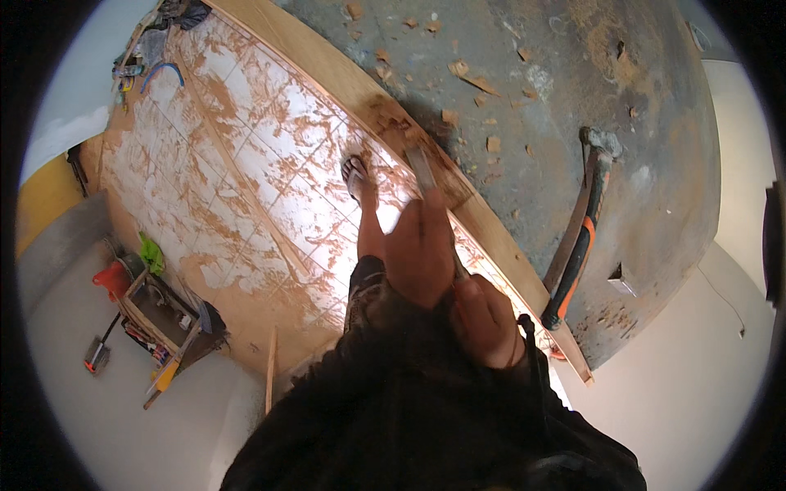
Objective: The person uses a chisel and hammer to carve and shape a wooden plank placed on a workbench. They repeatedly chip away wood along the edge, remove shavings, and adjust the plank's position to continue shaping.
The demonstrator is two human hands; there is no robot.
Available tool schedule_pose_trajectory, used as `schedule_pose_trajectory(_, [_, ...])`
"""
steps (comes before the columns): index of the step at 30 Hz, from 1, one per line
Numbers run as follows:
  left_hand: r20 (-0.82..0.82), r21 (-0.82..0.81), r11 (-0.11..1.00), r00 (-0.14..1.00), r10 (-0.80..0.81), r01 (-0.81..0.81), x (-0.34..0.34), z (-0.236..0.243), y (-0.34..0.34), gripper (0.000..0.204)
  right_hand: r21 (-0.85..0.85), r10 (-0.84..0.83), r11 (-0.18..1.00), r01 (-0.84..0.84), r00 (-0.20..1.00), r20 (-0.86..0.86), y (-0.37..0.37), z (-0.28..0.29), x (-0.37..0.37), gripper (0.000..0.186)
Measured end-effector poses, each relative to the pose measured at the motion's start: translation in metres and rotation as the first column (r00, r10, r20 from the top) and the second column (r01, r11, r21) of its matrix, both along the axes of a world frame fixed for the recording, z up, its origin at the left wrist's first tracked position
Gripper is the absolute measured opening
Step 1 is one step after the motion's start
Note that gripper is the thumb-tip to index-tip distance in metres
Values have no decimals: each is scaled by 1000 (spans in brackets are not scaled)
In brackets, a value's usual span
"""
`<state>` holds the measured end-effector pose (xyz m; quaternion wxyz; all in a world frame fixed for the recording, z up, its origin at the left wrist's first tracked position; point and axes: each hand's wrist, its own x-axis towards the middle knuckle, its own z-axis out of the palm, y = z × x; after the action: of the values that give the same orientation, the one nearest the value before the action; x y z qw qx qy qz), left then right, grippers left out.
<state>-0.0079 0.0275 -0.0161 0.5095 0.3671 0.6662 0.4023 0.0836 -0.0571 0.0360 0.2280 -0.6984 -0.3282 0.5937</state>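
Note:
My left hand (419, 250) is wrapped round a chisel (421, 168) near its flat metal blade. Behind it, my right hand (489, 322) closes on the handle end of the same tool. The blade tip rests at, or just over, a long wooden board (499, 237) running diagonally across the view; whether it touches is unclear. Dark, roughly cut patches mark the board beside the blade. To the right, a claw hammer (583, 245) with a black and orange handle lies on the grey work surface (524, 172), partly over a thin wooden strip (571, 233).
Several wood chips (494, 145) lie scattered over the work surface, with a small metal piece (622, 279) near its right side. Below is a dusty tiled floor (246, 147), with my sandalled foot (354, 176) on it. At left stands a wooden toolbox (164, 311) holding tools.

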Motion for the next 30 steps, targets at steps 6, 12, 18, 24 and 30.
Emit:
schedule_pose_trajectory(6, [-103,-40,996,992,-78,74,-13,3,27,38,-29,-41,999,40,999,-15,17,-11,1,46])
schedule_pose_trajectory(12, [-180,46,991,977,-118,128,-16,-8,25,48,-132,-70,990,51,986,-148,33,-5,1,45])
schedule_pose_trajectory(18, [-116,-4,999,992,-42,42,-13,-6,31,47,-6,-10,1000,10,1000,-15,30,-7,5,46])
schedule_pose_trajectory(24, [-300,-67,994,949,-99,82,-12,0,30,51,-20,35,999,-36,997,-73,39,-17,7,46])
schedule_pose_trajectory(30, [-252,-60,998,967,-38,24,-2,1,23,55,58,130,989,-138,983,133,29,-7,15,44])
